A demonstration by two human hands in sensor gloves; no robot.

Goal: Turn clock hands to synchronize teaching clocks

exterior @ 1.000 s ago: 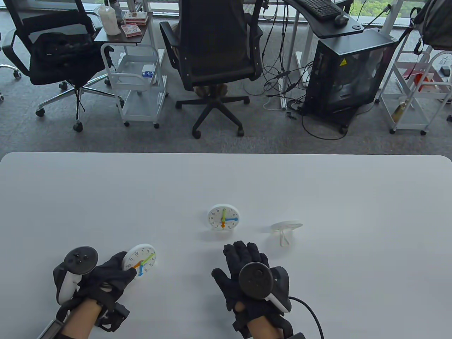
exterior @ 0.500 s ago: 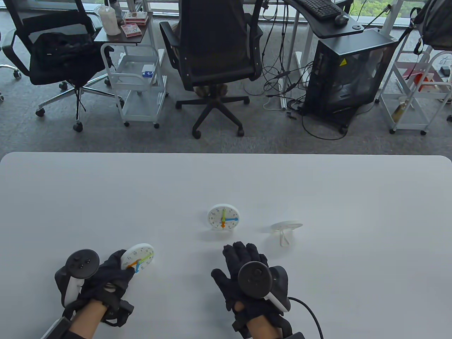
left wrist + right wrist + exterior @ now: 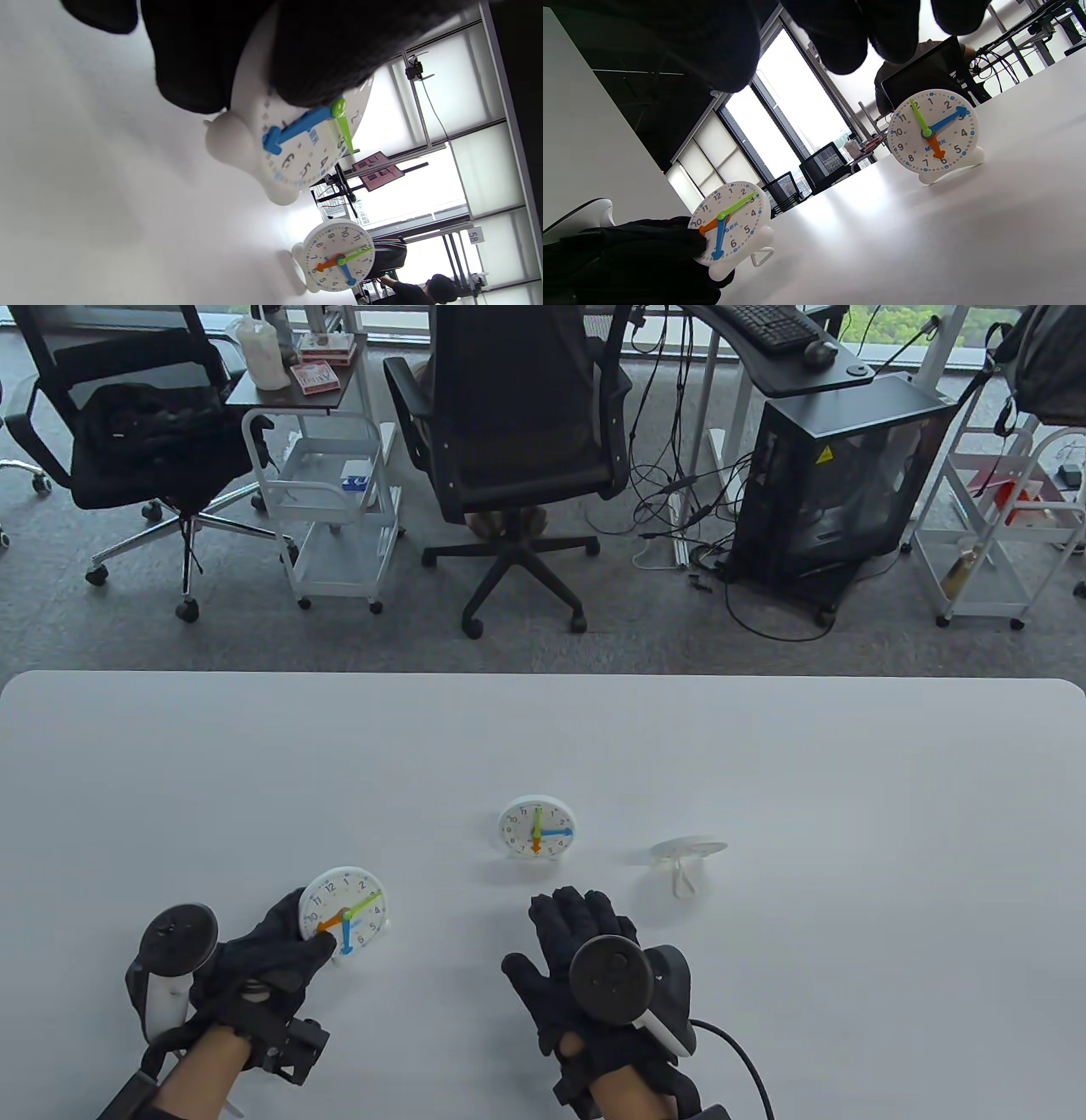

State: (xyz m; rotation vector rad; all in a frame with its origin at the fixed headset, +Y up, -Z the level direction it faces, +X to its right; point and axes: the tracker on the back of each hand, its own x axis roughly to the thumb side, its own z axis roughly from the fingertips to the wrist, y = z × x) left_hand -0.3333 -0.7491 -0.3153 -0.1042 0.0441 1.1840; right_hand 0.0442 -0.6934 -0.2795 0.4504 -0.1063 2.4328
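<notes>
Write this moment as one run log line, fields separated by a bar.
left hand: holds near clock | right hand: flat on table | far clock: standing | hands differ

Behind the white surface [image 3: 764,746] there is a grey carpet floor [image 3: 645,636]. Two black office chairs stand on it, one at the far left [image 3: 127,432] and one near the middle [image 3: 517,432]. Between them stands a white trolley [image 3: 331,509] with a red box [image 3: 316,378] on its top shelf. On the right stands a black computer case [image 3: 836,475], with loose cables [image 3: 679,500] beside it, and another white trolley [image 3: 1001,526].
</notes>
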